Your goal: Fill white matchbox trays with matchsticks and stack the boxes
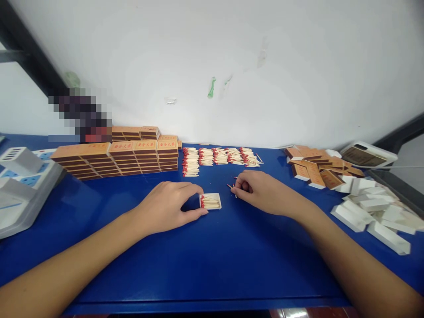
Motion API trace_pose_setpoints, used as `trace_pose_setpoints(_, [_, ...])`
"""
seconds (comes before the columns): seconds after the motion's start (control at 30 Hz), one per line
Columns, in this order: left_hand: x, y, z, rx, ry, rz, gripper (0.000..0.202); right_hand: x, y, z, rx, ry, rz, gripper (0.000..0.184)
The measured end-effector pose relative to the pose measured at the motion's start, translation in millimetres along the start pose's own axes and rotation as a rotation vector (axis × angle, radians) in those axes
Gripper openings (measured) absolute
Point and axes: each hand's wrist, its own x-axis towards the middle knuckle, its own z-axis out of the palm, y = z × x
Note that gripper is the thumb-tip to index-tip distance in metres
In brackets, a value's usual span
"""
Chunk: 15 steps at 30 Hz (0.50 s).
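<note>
Between the thumb and fingers of my left hand (167,207) sits a small white matchbox tray (220,201), gripped at its left end. Inside it lies a layer of matches (210,202), red heads to the left. To the right of the tray, my right hand (261,191) is closed in a pinch on a few matches (234,191) just above the blue table. Behind both hands, loose matches are laid out in several bunches (219,156), also with their heads leftward.
Stacked matchboxes (134,157) form a wall at the back left. On the right lie a heap of orange matchbox sleeves (308,170) and a pile of white empty trays (374,210). A power strip (36,194) with plugs stands far left. A white wall (232,57) closes off the back.
</note>
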Motion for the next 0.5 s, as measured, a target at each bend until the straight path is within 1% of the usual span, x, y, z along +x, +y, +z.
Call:
trace_pose_setpoints(0.1, [0,-1,0.8,-0.004,0.010,0.007,0.035,-3,-4,-2,0.019,-0.019,0.050,0.021])
trace_pose_setpoints(0.17, [0,-1,1.1,-0.003,0.011,0.007,0.035,-5,-5,-1,-0.001,-0.017,0.037,0.020])
trace_pose_setpoints(0.2, [0,-1,1.1,-0.001,0.009,0.005,0.035,-6,-5,-1,-0.007,-0.014,0.001,0.019])
trace_pose_setpoints(0.27, [1,0,0.8,-0.001,0.006,0.001,0.035,-6,-6,1,0.017,-0.002,-0.114,0.017])
trace_pose_setpoints(0.37, [1,1,0.2,-0.018,-0.009,-0.001,0.034,-6,-11,5,0.122,0.057,-0.286,0.014])
trace_pose_setpoints(0.43, [1,2,0.0,-0.035,-0.024,0.003,0.033,-6,-16,9,0.149,0.092,-0.339,0.011])
trace_pose_setpoints(0.5, [1,3,0.1,-0.043,-0.028,0.011,0.033,-6,-21,13,0.127,0.099,-0.370,0.007])
